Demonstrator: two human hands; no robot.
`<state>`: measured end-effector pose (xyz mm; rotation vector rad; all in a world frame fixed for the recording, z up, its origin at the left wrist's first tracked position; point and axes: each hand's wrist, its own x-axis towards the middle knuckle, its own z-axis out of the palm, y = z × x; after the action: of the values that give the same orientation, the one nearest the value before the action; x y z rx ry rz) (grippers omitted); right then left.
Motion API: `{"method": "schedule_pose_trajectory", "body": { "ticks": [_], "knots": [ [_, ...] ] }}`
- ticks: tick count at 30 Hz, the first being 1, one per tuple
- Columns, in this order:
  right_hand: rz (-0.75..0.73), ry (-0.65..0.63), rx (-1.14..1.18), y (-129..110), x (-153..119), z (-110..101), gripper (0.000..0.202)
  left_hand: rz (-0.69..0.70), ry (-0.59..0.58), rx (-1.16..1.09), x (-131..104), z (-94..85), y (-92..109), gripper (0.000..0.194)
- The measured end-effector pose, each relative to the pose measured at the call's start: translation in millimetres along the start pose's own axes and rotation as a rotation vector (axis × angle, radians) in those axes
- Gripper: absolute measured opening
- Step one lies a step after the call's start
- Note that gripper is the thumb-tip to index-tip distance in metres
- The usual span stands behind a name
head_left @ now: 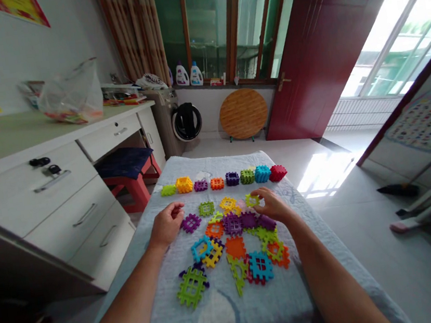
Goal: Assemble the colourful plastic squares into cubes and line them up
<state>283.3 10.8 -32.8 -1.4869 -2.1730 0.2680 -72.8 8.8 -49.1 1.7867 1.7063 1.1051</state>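
My right hand point(271, 204) pinches a yellow-green toothed tile point(251, 200) over the right part of the cloth-covered table point(214, 316). On the left, my left hand point(167, 225) rests with loosely curled fingers, and nothing shows in it. A purple tile point(191, 223) lies just beside its fingertips. Between my hands are a green window tile point(206, 208) and a yellow one point(228, 204). Closer to me, loose tiles overlap in a pile, among them a purple tile point(233, 225), an orange square point(235, 248), a blue tile point(260, 266) and a green grid tile point(192, 287).
Along the table's far side runs a row of block pieces, from a flat green stack point(168, 190) to a red block point(278, 172). A white desk point(63, 175) and a stool point(127, 167) stand left. Behind are a washing machine point(167, 120) and a round wooden tabletop point(243, 113).
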Motion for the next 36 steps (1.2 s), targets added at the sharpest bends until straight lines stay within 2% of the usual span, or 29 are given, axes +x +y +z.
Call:
{"method": "schedule_pose_trajectory", "body": {
  "ticks": [2, 5, 8, 10, 15, 17, 20, 26, 32, 36],
  "knots": [
    [0.029, 0.011, -0.04, 7.4, -0.3, 1.4, 0.035, 0.003, -0.013, 0.007, 0.0, 0.2, 0.2, 0.033],
    [0.057, -0.043, -0.094, 14.6, -1.4, 1.1, 0.028, 0.016, -0.027, 0.02, 0.2, 0.6, -0.3, 0.032],
    [0.046, -0.028, -0.068, 11.6, -3.7, -5.1, 0.026, 0.025, -0.024, 0.034, 0.3, 0.9, -1.0, 0.031],
    [0.005, -0.049, -0.019, 2.3, -5.5, -11.5, 0.026, 0.024, -0.023, 0.037, 0.1, 1.0, -1.1, 0.031],
    [-0.105, -0.279, -0.01, -33.5, -7.9, -20.0, 0.038, 0.024, -0.019, 0.035, -0.3, 1.1, -1.6, 0.032],
    [-0.112, -0.317, -0.047, -43.8, -7.7, -18.4, 0.041, 0.026, -0.018, 0.03, -0.1, 1.2, -2.2, 0.033],
    [-0.115, -0.282, -0.06, -51.6, -6.8, -13.7, 0.036, 0.023, -0.012, 0.026, 0.4, 1.6, -2.7, 0.033],
    [-0.16, -0.18, 0.092, -65.7, -3.5, -3.4, 0.014, 0.025, -0.019, 0.013, 0.1, 1.1, -0.8, 0.031],
    [-0.155, -0.078, 0.313, -81.2, 0.4, 13.2, 0.019, 0.006, -0.026, 0.005, 0.6, 1.5, -2.6, 0.032],
    [-0.087, -0.107, 0.449, -86.1, -0.6, 19.9, 0.026, 0.021, -0.021, -0.001, 1.6, 3.1, -6.5, 0.032]
  ]
}}
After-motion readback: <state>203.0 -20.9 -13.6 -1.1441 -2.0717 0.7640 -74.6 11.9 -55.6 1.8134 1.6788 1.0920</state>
